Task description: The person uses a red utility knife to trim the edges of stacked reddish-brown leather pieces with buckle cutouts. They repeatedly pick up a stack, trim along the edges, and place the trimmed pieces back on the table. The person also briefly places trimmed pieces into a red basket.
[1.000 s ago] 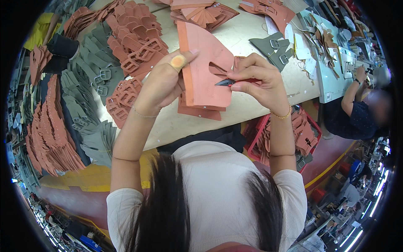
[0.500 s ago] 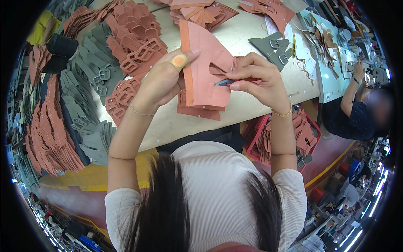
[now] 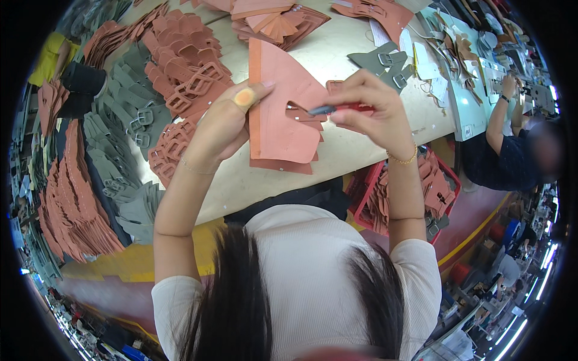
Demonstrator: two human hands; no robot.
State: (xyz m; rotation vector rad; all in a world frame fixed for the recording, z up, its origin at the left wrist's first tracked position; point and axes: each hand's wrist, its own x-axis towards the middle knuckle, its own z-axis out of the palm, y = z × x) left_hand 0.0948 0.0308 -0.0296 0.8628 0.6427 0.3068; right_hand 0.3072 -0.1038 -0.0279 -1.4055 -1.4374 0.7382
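My left hand (image 3: 221, 125), a round yellowish pad on its thumb, grips a salmon-coloured leather piece (image 3: 280, 129) by its orange-edged left side. The piece is held up over the table and has a cut-out slot near its right edge. In my right hand (image 3: 376, 114) is a pair of thread snips (image 3: 323, 111), with a dark tip and red handle partly hidden by the fingers. Its tip is at the slot; the motion blurs it, so I cannot tell whether it touches the leather. More salmon leather shows beneath the held piece.
Buckled salmon straps (image 3: 186, 81) and grey-green straps (image 3: 111, 141) are heaped at left. A grey-green buckled piece (image 3: 385, 63) lies at right on the pale table (image 3: 241, 192). Below it stands a red crate (image 3: 360, 204) of leather parts. A co-worker (image 3: 503, 150) sits at far right.
The snips have moved up from the leather's lower face to the slot. The held leather has shifted slightly left and down in view, and my right hand is now blurred.
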